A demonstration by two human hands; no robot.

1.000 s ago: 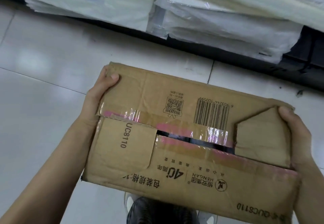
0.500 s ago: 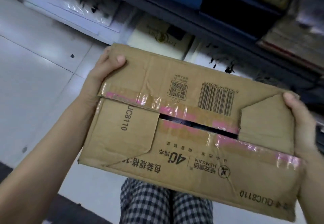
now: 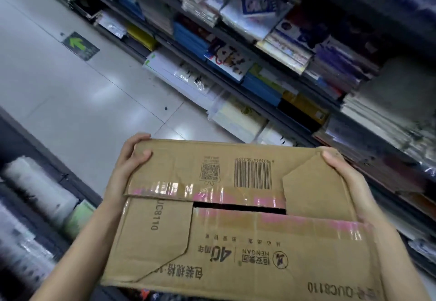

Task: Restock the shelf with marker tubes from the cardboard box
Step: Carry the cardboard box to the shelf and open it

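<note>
- You hold the cardboard box [image 3: 236, 218] in the air in front of you, one hand at each end; its top flaps are folded shut, with a dark slit open along the taped middle seam
- Your left hand [image 3: 128, 166] grips the far left corner, thumb on top and fingers curled round the edge
- Your right hand [image 3: 346, 178] grips the far right end, thumb pressed on the torn flap
- No marker tubes show; the box's inside is hidden
- The shelf [image 3: 271, 69] on your right carries stacked notebooks and wrapped paper; a green arrow sign [image 3: 80, 45] lies on the tiled floor [image 3: 59, 93]
</note>
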